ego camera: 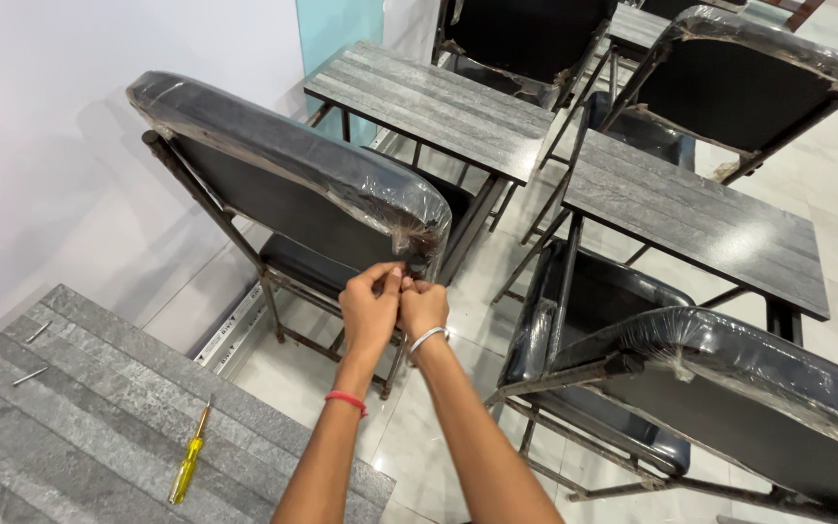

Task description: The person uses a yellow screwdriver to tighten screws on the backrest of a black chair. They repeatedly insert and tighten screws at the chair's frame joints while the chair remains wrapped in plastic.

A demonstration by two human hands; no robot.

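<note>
A black padded chair backrest (283, 165), wrapped in clear plastic, stands on a dark metal frame in front of me. Both my hands meet at its lower right corner. My left hand (370, 311), with a red band on the wrist, pinches something small there with thumb and fingers. My right hand (425, 307), with a silver bangle on the wrist, is closed right beside it against the same corner. What the fingers grip is hidden; I cannot tell whether it is the plastic wrap or a fastener.
A grey slatted desk top (80, 427) lies at the lower left with a yellow-handled screwdriver (188, 464) and two loose screws (31, 354). More plastic-wrapped chairs (729, 378) and desk tops (691, 218) crowd the right and back. A white wall is at the left.
</note>
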